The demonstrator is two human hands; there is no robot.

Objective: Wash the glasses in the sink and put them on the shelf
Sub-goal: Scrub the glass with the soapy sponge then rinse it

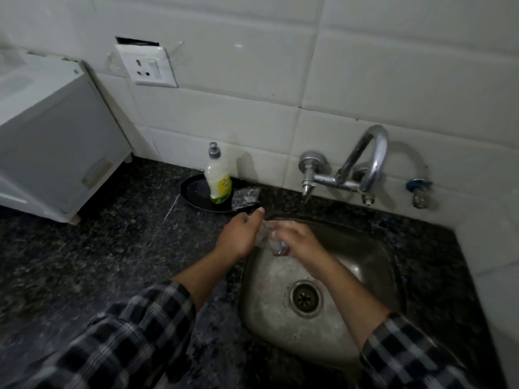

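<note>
A clear glass is being held over the steel sink, above the basin's rim at about the eleven o'clock corner. It is tilting on its side, its thick base pointing toward five o'clock and its mouth toward eleven o'clock. Blur is hiding its surface detail, so whether it is carrying suds cannot be told. The left hand is cupping its mouth end and the right hand is wrapping over its base end. The sink is sitting recessed in dark speckled stone, its round drain lying open near the centre.
</note>
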